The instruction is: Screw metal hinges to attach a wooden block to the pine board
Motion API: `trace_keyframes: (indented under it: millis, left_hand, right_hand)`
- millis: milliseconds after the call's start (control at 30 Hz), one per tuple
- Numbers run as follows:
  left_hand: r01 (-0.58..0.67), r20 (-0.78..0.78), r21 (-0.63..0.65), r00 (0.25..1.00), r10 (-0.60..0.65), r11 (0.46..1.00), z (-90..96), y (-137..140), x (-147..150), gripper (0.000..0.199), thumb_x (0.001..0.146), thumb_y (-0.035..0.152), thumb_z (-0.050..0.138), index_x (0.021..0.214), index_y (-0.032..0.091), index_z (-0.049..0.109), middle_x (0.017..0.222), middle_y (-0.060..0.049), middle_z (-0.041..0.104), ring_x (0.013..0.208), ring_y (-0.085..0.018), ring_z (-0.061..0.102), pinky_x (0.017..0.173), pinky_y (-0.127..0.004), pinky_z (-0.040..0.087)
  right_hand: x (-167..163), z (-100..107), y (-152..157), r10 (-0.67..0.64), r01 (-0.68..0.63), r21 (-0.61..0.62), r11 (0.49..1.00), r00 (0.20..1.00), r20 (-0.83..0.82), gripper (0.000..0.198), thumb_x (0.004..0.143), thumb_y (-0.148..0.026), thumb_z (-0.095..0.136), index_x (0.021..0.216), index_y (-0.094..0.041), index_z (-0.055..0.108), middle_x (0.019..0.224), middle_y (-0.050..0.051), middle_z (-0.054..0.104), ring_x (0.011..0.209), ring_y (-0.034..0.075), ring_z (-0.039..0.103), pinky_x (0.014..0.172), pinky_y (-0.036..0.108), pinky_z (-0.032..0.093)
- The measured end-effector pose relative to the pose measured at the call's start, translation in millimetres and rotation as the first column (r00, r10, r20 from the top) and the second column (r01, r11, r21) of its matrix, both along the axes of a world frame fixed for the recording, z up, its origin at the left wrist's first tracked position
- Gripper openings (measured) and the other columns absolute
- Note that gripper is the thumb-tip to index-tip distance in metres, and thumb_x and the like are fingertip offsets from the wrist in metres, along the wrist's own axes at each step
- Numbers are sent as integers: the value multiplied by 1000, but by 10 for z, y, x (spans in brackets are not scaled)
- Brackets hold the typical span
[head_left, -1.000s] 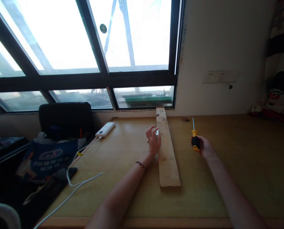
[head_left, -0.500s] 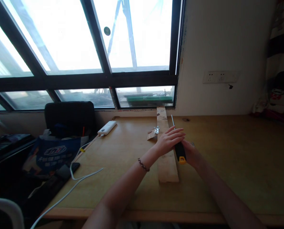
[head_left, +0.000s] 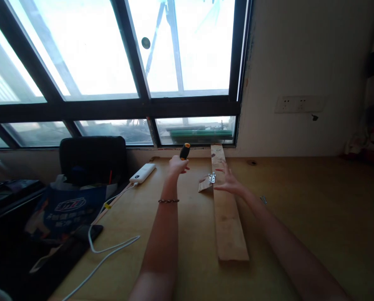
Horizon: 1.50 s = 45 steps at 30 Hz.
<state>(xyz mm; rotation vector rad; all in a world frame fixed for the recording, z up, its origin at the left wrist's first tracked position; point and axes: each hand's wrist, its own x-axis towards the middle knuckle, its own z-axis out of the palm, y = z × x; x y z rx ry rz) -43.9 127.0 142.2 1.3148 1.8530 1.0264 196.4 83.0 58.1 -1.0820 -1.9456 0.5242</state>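
Note:
Left of the plank, my left hand (head_left: 178, 165) is closed around a screwdriver (head_left: 185, 151) with a black and yellow handle; the handle end points up and away, and its shaft is hidden. My right hand (head_left: 230, 182) hovers by the wooden plank (head_left: 229, 225), fingers spread and holding nothing. A small metal hinge (head_left: 212, 178) sits at the plank's left edge, close to the right fingertips. Beside it, a small wooden piece (head_left: 205, 184) sticks out to the left, tilted. Several small metal screws (head_left: 263, 200) lie on the table right of the plank.
The plank's far end lies by the window (head_left: 187, 125). A white power strip (head_left: 143, 173) with a white cable (head_left: 111, 249) is on the table's (head_left: 300, 209) left side. A black chair (head_left: 93, 161) and a blue bag (head_left: 67, 207) stand to the left.
My hands have moved apart. The screwdriver, earlier between both hands over the plank, is now in my left hand, farther left. My right hand has opened over the plank near the hinge.

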Motion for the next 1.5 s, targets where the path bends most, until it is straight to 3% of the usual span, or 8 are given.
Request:
trace_keyframes:
  millis: [167,333,633,933,1200,1500]
  left_hand:
    - [155,173,-229,978,-117,961,-427,158,151,13,73,15,60,81,8,54,52,-5,58,38,-9,48,49,-26,48]
    - [193,258,-299,959,-116,935,-701,243,223,9,73,15,61,76,9,55,50,-4,56,45,-12,54,50,-24,48]
    - [255,428,-362,900,-84,897,-1007,390,192,21,71,6,59,56,13,47,43,4,44,37,-5,44,47,-15,46]
    - [265,504,-331,861,-68,906,-1021,412,144,19,69,0,55,57,12,47,44,4,43,36,-2,38,42,-13,41]
    - [238,515,-275,854,-66,932,-927,394,140,16,64,-2,56,59,12,50,44,3,46,38,-3,42,43,-14,42]
    - [239,523,-252,849,-76,938,-949,430,128,22,62,-3,59,57,13,45,41,4,45,37,-3,39,40,-14,39]
  right_hand:
    - [-191,-114,304,4,5,-68,998,991,134,113,47,-31,80,139,-24,16,121,9,53,116,30,42,97,47,30]
    - [-180,-150,339,25,-14,-69,998,985,168,109,51,-29,78,140,-20,15,116,9,56,115,29,43,96,43,33]
    - [-194,-124,323,2,11,-64,998,979,206,105,53,-27,75,140,-18,15,114,9,57,112,28,45,96,41,33]
    - [-199,-141,348,6,7,-56,998,976,219,103,55,-24,73,141,-17,16,114,10,57,111,28,46,96,41,34]
    - [-189,-153,377,24,-13,-53,999,978,206,108,53,-33,76,141,-16,15,113,10,59,116,28,43,97,42,33]
    - [-199,-158,422,-18,32,-49,998,966,259,106,52,-39,77,140,-20,20,114,8,61,122,30,39,99,45,29]
